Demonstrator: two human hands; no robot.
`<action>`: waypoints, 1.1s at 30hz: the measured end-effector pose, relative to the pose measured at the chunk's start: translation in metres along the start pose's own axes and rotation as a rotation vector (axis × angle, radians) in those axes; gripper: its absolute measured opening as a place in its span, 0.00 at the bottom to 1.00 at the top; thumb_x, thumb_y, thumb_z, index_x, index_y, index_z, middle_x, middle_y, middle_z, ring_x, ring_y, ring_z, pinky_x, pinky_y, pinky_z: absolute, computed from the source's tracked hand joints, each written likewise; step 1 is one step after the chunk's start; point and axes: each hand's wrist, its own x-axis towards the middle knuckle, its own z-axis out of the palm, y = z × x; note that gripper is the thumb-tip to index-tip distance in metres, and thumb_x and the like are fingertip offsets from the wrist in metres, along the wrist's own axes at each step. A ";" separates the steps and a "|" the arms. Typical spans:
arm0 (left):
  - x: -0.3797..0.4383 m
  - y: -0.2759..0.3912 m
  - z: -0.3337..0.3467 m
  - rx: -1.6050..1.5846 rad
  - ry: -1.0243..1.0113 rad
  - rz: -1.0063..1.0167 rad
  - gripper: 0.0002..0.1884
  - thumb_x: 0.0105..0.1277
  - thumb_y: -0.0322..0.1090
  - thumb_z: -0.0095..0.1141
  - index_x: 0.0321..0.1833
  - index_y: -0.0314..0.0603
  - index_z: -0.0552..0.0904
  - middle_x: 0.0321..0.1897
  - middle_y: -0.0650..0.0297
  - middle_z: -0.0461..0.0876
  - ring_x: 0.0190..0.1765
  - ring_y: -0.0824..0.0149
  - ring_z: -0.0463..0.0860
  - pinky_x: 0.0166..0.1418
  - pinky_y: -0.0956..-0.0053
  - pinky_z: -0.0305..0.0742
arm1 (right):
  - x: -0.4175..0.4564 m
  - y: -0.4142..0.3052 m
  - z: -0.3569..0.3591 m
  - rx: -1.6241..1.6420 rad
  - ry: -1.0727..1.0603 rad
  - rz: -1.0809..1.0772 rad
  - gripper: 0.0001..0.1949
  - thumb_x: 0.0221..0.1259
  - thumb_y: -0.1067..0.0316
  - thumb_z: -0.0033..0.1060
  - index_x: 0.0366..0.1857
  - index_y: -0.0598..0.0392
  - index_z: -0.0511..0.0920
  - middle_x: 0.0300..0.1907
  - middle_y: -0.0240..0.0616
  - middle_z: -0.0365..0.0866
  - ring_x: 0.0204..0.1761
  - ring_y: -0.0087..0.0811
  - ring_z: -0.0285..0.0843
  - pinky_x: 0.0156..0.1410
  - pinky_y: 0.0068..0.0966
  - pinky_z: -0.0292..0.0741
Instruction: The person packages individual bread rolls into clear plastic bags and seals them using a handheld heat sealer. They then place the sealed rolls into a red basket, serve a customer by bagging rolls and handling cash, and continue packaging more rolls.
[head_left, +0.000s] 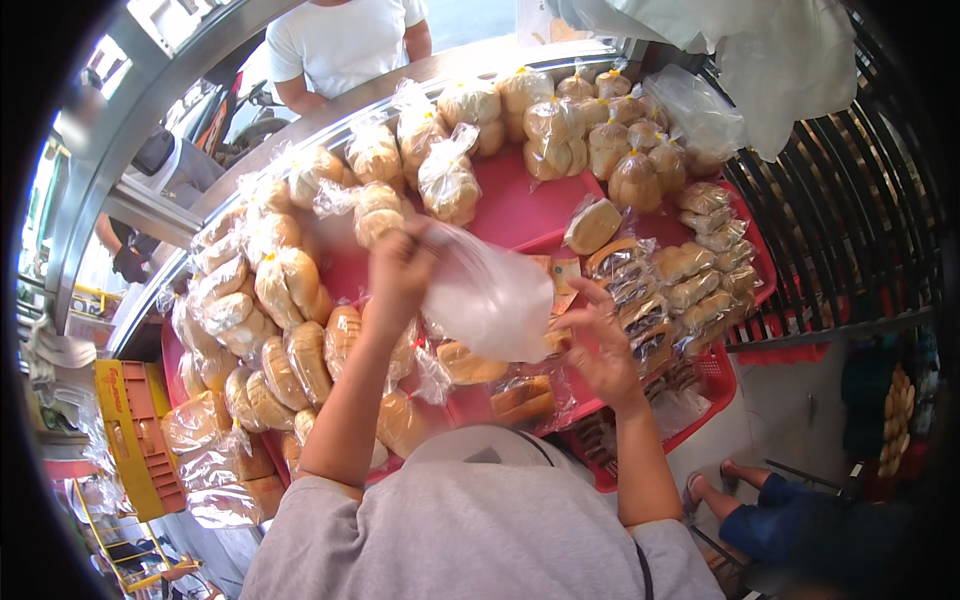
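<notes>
A translucent white plastic bag (491, 300) hangs puffed out between my hands, over the pink trays. My left hand (403, 262), a little blurred, grips the bag's upper left part. At the bag's right side is my right hand (600, 341), fingers spread; whether a fingertip touches the bag I cannot tell. Behind the bag and beside my right fingers lie orange banknotes (564, 277). Beyond my left hand stands a clear bag of bread rolls (377, 210). Below the white bag are a wrapped bread loaf (469, 364) and wrapped brown bread (523, 400).
Bagged rolls (289, 289) crowd the left and far edges of the pink tray (517, 199). Packed pastries (686, 274) fill the right. A metal-framed counter edge (330, 112) curves beyond, with a person in a white shirt (345, 41) behind it. A yellow crate (135, 439) stands left.
</notes>
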 end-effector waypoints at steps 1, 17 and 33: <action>-0.004 -0.024 0.008 0.188 -0.130 0.179 0.09 0.66 0.22 0.54 0.46 0.34 0.83 0.38 0.61 0.87 0.40 0.71 0.84 0.45 0.76 0.79 | 0.011 -0.016 0.011 -0.168 -0.075 -0.097 0.11 0.52 0.75 0.64 0.39 0.47 0.84 0.64 0.45 0.71 0.69 0.39 0.63 0.72 0.40 0.60; 0.296 -0.034 0.014 1.100 0.060 0.270 0.44 0.43 0.43 0.77 0.62 0.23 0.71 0.52 0.38 0.79 0.58 0.45 0.79 0.62 0.63 0.74 | 0.026 0.028 -0.080 -0.706 0.301 0.125 0.21 0.51 0.84 0.51 0.49 0.56 0.83 0.61 0.52 0.73 0.62 0.46 0.74 0.62 0.33 0.74; 0.270 -0.015 0.014 1.099 -0.039 0.469 0.29 0.45 0.39 0.69 0.52 0.48 0.72 0.38 0.48 0.82 0.45 0.47 0.83 0.48 0.57 0.76 | 0.087 0.115 -0.027 0.318 0.116 0.576 0.32 0.58 0.80 0.57 0.70 0.67 0.60 0.64 0.46 0.70 0.60 0.30 0.72 0.63 0.24 0.71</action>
